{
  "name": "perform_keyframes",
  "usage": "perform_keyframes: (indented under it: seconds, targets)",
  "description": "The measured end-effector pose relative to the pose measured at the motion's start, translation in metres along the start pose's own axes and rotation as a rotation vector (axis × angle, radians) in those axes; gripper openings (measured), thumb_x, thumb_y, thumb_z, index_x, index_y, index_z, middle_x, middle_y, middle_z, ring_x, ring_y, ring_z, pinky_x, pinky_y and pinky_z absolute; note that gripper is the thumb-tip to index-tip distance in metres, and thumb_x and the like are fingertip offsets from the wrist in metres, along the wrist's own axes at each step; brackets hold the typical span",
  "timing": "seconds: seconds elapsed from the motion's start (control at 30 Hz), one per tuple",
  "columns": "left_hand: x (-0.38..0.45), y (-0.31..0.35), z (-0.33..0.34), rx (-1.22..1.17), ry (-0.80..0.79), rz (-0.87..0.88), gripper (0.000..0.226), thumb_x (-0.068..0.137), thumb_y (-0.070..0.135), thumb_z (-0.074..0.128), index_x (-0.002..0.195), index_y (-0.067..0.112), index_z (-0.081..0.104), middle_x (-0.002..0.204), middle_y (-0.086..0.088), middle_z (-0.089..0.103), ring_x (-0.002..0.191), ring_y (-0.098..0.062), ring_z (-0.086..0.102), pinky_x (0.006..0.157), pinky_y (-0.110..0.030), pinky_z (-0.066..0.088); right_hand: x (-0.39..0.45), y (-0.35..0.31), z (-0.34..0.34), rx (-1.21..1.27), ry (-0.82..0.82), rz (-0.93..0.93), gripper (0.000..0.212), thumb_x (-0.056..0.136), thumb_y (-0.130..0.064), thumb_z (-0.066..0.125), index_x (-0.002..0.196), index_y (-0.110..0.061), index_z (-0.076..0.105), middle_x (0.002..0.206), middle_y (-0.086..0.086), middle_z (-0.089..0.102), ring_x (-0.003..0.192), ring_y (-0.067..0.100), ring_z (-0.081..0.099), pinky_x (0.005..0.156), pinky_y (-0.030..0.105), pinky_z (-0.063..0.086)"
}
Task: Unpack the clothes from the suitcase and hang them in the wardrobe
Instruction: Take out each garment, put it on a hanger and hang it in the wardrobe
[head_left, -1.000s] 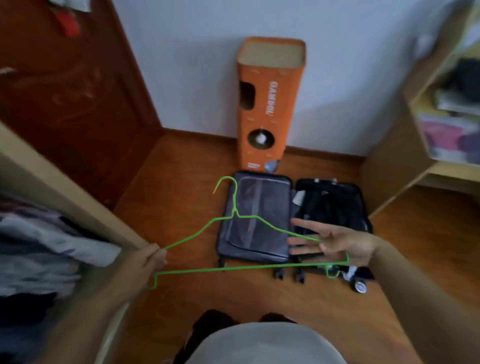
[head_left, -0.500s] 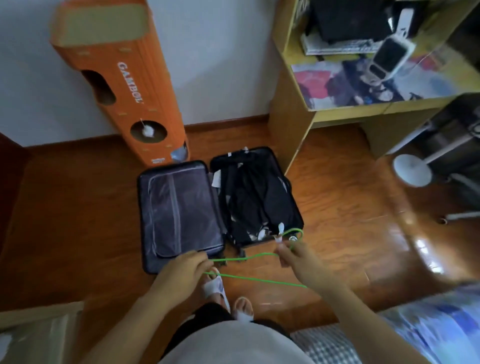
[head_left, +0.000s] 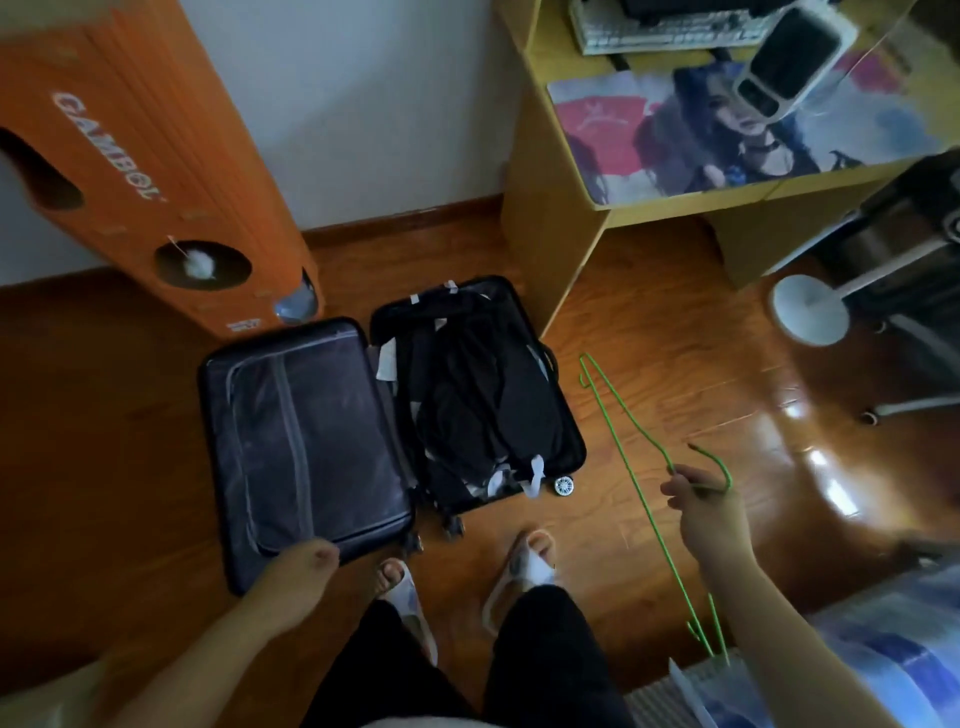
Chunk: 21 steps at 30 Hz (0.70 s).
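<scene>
A dark suitcase (head_left: 569, 447) lies open on the wooden floor. Black clothes (head_left: 478, 405) fill its right half; the left half (head_left: 306, 447) is a zipped grey lining panel. My right hand (head_left: 709, 512) pinches a green wire hanger (head_left: 631, 475) near its hook, to the right of the suitcase, with the hanger's long bar running down toward the bed. My left hand (head_left: 296, 574) hangs loosely curled over the near edge of the suitcase's left half and holds nothing. The wardrobe is out of view.
A tall orange cardboard box (head_left: 156, 171) stands against the wall behind the suitcase. A yellow desk (head_left: 566, 244) rises at the right, with a white fan base (head_left: 810, 309) and a chair beside it. A bed edge (head_left: 883, 660) lies at lower right. My slippered feet (head_left: 519, 566) stand just before the suitcase.
My left hand has let go of the hanger and dropped to the suitcase's near edge. My right hand has carried the hanger off to the right. The view turned right from the wardrobe.
</scene>
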<state>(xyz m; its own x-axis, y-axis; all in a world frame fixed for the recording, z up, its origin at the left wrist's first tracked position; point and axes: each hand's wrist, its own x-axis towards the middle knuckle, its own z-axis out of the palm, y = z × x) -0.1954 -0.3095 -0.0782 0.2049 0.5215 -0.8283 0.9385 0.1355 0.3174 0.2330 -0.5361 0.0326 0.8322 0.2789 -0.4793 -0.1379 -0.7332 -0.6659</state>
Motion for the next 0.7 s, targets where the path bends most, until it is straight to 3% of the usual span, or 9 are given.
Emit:
perform_keyframes:
  seconds: [0.1,0.17,0.27,0.37,0.43,0.47,0.53,0.6,0.7]
  targets:
    - [0.002,0.087,0.004,-0.168,0.007,-0.023,0.011,0.102,0.024,0.055,0.105,0.029,0.065,0.102,0.0,0.07,0.094,-0.018,0.069,0.075,-0.029,0.053,0.077,0.012,0.042,-0.009,-0.033,0.016,0.016,0.1,-0.01,0.054,0.11,-0.009,0.066,0.087,0.008,0.071,0.083,0.028,0.065,0.078,0.038,0.047]
    - [0.024,0.118,0.019,-0.256,-0.028,-0.092,0.013,0.102,0.016,0.054,0.102,0.024,0.064,0.101,-0.003,0.069,0.086,-0.02,0.068,0.069,-0.028,0.049,0.114,0.022,0.074,0.021,-0.066,0.057,0.017,0.1,-0.012,0.054,0.111,-0.012,0.066,0.085,0.005,0.07,0.081,0.026,0.064,0.076,0.04,0.047]
    - [0.12,0.161,0.067,-0.235,-0.07,-0.107,0.02,0.102,0.01,0.048,0.084,0.013,0.055,0.087,-0.01,0.061,0.073,-0.024,0.057,0.065,-0.031,0.042,0.196,0.042,0.132,0.042,-0.099,0.068,0.017,0.097,-0.016,0.055,0.108,-0.019,0.069,0.078,0.001,0.07,0.079,0.026,0.065,0.073,0.04,0.046]
    - [0.237,0.199,0.107,-0.167,-0.022,-0.042,0.026,0.103,0.023,0.046,0.081,0.015,0.055,0.08,-0.006,0.054,0.077,-0.026,0.054,0.071,-0.035,0.044,0.262,0.052,0.178,0.027,-0.146,0.005,0.017,0.098,-0.013,0.053,0.103,-0.022,0.067,0.073,0.0,0.067,0.073,0.022,0.063,0.07,0.037,0.046]
    - [0.307,0.23,0.123,-0.12,0.089,-0.009,0.029,0.105,0.037,0.046,0.109,0.013,0.062,0.103,-0.006,0.062,0.102,-0.033,0.06,0.084,-0.034,0.045,0.295,0.06,0.196,0.002,-0.162,-0.019,0.017,0.098,-0.013,0.055,0.1,-0.024,0.067,0.069,-0.001,0.067,0.071,0.023,0.064,0.071,0.039,0.048]
    - [0.335,0.249,0.126,-0.098,0.143,-0.018,0.039,0.104,0.042,0.046,0.125,0.012,0.058,0.117,-0.01,0.062,0.113,-0.036,0.059,0.088,-0.036,0.044,0.307,0.064,0.201,-0.005,-0.169,-0.035,0.018,0.098,-0.012,0.056,0.098,-0.025,0.067,0.067,-0.001,0.066,0.07,0.023,0.064,0.071,0.039,0.048]
    - [0.382,0.285,0.131,-0.077,0.248,-0.01,0.051,0.102,0.05,0.047,0.135,0.01,0.05,0.127,-0.015,0.061,0.118,-0.04,0.058,0.09,-0.042,0.047,0.327,0.075,0.204,-0.025,-0.182,-0.08,0.02,0.098,-0.009,0.056,0.094,-0.026,0.067,0.068,0.001,0.066,0.068,0.022,0.063,0.071,0.037,0.048]
    - [0.416,0.306,0.134,-0.002,0.276,-0.009,0.049,0.101,0.053,0.047,0.124,0.01,0.053,0.118,-0.013,0.062,0.109,-0.038,0.061,0.084,-0.042,0.049,0.338,0.084,0.202,-0.035,-0.181,-0.103,0.021,0.099,-0.006,0.055,0.095,-0.023,0.067,0.071,0.004,0.067,0.068,0.02,0.062,0.07,0.035,0.051]
    - [0.441,0.313,0.144,-0.03,0.202,0.023,0.029,0.103,0.04,0.049,0.093,0.013,0.058,0.101,-0.007,0.065,0.088,-0.028,0.062,0.077,-0.038,0.053,0.345,0.094,0.2,0.012,-0.158,-0.089,0.016,0.098,0.001,0.055,0.097,-0.01,0.065,0.068,0.009,0.064,0.062,0.019,0.059,0.054,0.014,0.052]
